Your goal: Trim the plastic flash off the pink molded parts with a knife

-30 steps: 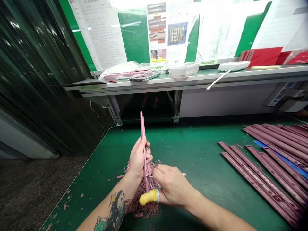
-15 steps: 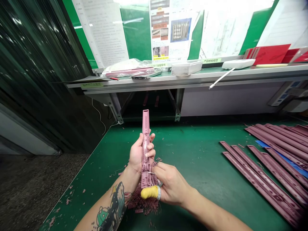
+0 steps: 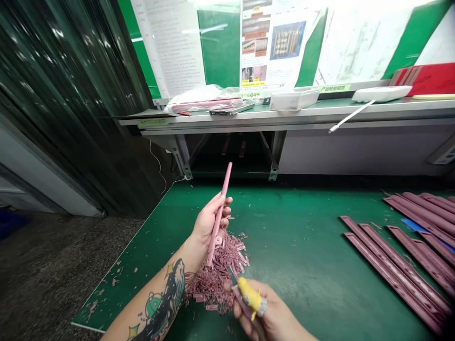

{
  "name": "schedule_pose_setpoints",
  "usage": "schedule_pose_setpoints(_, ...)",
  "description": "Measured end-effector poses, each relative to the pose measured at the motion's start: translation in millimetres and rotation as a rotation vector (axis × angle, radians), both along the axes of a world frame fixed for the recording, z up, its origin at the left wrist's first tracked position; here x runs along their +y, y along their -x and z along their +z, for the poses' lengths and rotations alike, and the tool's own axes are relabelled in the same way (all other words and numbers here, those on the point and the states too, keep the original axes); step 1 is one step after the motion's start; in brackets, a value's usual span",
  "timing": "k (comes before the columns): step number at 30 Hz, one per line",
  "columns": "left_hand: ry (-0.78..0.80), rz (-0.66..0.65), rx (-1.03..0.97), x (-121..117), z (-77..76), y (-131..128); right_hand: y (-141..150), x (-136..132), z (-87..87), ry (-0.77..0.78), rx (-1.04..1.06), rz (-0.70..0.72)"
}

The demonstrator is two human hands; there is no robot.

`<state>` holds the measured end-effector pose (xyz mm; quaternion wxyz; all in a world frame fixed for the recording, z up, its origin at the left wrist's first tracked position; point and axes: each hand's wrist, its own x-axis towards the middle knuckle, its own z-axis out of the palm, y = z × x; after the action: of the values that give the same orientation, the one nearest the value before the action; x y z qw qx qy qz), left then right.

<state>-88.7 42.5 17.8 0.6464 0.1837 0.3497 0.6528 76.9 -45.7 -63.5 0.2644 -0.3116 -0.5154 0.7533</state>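
My left hand (image 3: pixel 205 221) is closed round a long pink plastic part (image 3: pixel 226 181), held upright and tilted, its narrow edge facing me and a small tab low on its side. My right hand (image 3: pixel 275 305), a yellow finger cot (image 3: pixel 249 292) on its thumb, grips a knife (image 3: pixel 232 275) with the blade pointing up and away. The knife is apart from the part, below and right of it. Under both hands lies a heap of pink shavings and scraps (image 3: pixel 227 260).
Several long dark-pink parts (image 3: pixel 394 270) lie at the right on the green table (image 3: pixel 295 237). Behind, a shelf (image 3: pixel 249 124) carries a clear plastic box (image 3: pixel 294 99), bagged pink parts (image 3: pixel 204 102), a phone (image 3: pixel 231 110) and a white cable (image 3: pixel 351 116). The table's left edge borders the floor.
My right hand has drawn the knife away from the part, down and to the right. My left hand has turned the part from its ribbed inner face to its edge. The view has shifted left.
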Motion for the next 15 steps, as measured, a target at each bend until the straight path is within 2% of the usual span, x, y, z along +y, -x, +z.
schedule_pose_setpoints(3,0.003,-0.012,0.154,-2,-2.5,0,-13,21,26.1,-0.690,-0.107,-0.122)
schedule_pose_setpoints(5,0.004,-0.030,0.239,-3,-2.4,-1,-19,34,40.0,-0.994,-0.193,-0.155)
schedule_pose_setpoints(8,0.002,-0.054,0.338,-3,-1.8,-4,-21,43,48.5,-1.159,-0.327,-0.135)
schedule_pose_setpoints(15,0.021,-0.059,0.445,-4,-5.5,-8,-21,43,46.4,-1.222,-0.420,-0.193)
